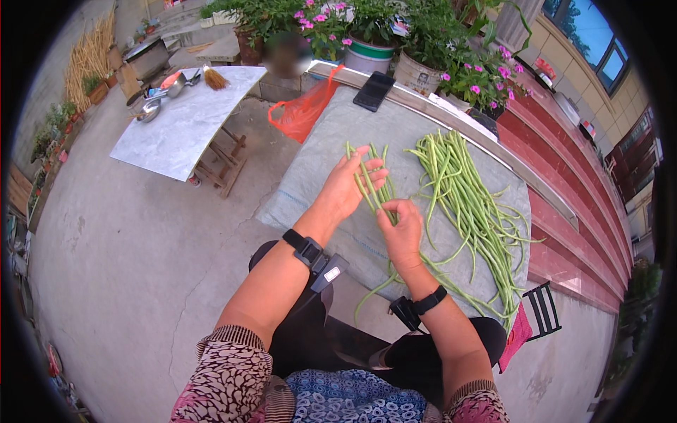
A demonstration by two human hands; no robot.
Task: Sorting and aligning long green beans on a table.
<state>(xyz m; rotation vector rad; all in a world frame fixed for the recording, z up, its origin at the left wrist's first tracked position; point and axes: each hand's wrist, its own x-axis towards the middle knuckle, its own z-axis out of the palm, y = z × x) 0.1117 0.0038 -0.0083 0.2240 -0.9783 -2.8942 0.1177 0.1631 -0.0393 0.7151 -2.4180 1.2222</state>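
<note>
Over the grey cloth, my left hand (pixel 345 185) holds a few green long beans (pixel 364 176) against its palm, their tips sticking up past the thumb. Just to its right and nearer me, my right hand (pixel 404 229) pinches the lower part of these beans between thumb and fingertips. Some bean stems show behind my left fingers; whether they are held or lie on the cloth I cannot tell. A big heap of long beans (pixel 469 201) spreads over the right side of the cloth. Several loose beans trail from it toward the near edge, beneath my right forearm.
The grey cloth (pixel 303 183) covers a low table. A black phone (pixel 374 91) lies at its far edge, beside a red plastic bag (pixel 305 113). Potted flowers (pixel 476 77) stand beyond. Red steps (pixel 564 183) rise at right. A marble-topped table (pixel 197 113) with bowls stands far left.
</note>
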